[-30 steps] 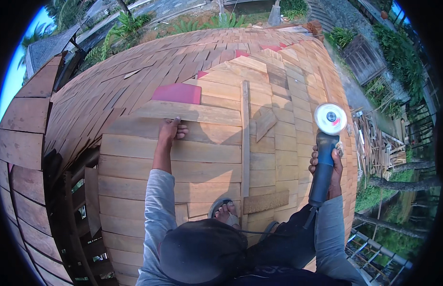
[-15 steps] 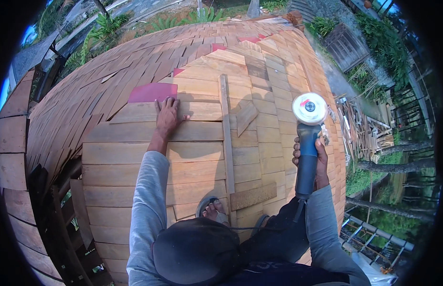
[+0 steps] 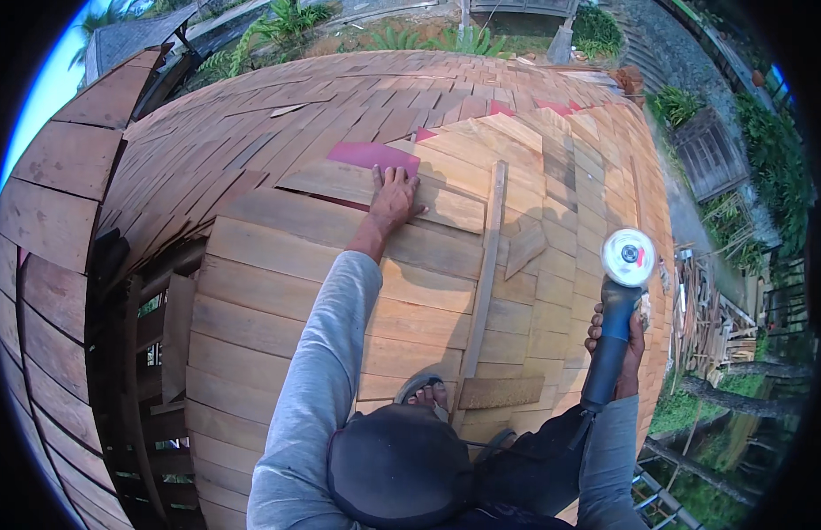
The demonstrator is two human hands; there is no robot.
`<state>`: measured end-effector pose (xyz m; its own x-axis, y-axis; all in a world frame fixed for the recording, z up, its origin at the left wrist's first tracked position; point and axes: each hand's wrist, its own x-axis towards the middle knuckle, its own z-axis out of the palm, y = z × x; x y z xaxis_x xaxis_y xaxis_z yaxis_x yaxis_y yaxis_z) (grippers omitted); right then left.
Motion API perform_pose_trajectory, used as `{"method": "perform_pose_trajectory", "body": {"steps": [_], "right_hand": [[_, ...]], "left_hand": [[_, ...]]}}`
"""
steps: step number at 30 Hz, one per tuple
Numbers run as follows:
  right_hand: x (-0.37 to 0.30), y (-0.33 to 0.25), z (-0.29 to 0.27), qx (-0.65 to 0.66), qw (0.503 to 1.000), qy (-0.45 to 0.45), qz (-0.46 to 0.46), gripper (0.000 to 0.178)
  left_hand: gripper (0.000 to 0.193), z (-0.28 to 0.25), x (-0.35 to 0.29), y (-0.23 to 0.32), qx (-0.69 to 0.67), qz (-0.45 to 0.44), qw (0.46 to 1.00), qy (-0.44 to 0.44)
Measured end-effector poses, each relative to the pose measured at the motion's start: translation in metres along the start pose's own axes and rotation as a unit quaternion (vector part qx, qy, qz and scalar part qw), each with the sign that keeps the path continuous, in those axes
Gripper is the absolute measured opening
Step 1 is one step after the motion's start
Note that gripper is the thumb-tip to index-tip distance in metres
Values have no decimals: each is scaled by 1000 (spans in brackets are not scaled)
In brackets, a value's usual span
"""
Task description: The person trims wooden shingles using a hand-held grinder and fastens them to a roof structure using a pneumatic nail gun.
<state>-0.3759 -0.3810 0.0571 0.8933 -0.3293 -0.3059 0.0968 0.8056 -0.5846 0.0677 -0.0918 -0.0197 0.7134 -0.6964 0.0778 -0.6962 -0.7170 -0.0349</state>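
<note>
My left hand (image 3: 393, 196) lies with fingers stretched out on a wooden shingle (image 3: 453, 208), its fingertips at the edge of a dark pink sheet (image 3: 366, 155). That shingle sits at a slant, and a dark gap shows below its left part. Off to the right, my right hand (image 3: 633, 340) is closed round the body of an angle grinder (image 3: 608, 346). The grinder points away from me, with its pale round disc (image 3: 629, 257) uppermost and apart from the roof. Part of the right hand is hidden behind the tool.
A long wooden batten (image 3: 486, 265) lies across the shingle rows, with a loose cut piece (image 3: 526, 250) beside it. Near my sandalled foot (image 3: 425, 393) is a short brown board (image 3: 501, 392). At left, an opening (image 3: 154, 353) exposes the roof frame. The roof drops away at right.
The view has turned, so the roof sits farther right. The shingle under my left hand has tilted, and a gap has appeared below it. My right hand still holds the grinder.
</note>
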Motion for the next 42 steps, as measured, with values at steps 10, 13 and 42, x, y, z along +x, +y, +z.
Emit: {"method": "perform_pose_trajectory", "body": {"steps": [10,13,42], "right_hand": [[10,7,0,-38,999,24,19,70],[7,4,6,-35,999,17,18,70],[9,23,66,-71,993,94,31,69]], "left_hand": [[59,-51,28,-49,-31,13,996,83],[62,-97,55,-58,-48,12,995,83],[69,6,102,-28,15,88,989,-121]]}}
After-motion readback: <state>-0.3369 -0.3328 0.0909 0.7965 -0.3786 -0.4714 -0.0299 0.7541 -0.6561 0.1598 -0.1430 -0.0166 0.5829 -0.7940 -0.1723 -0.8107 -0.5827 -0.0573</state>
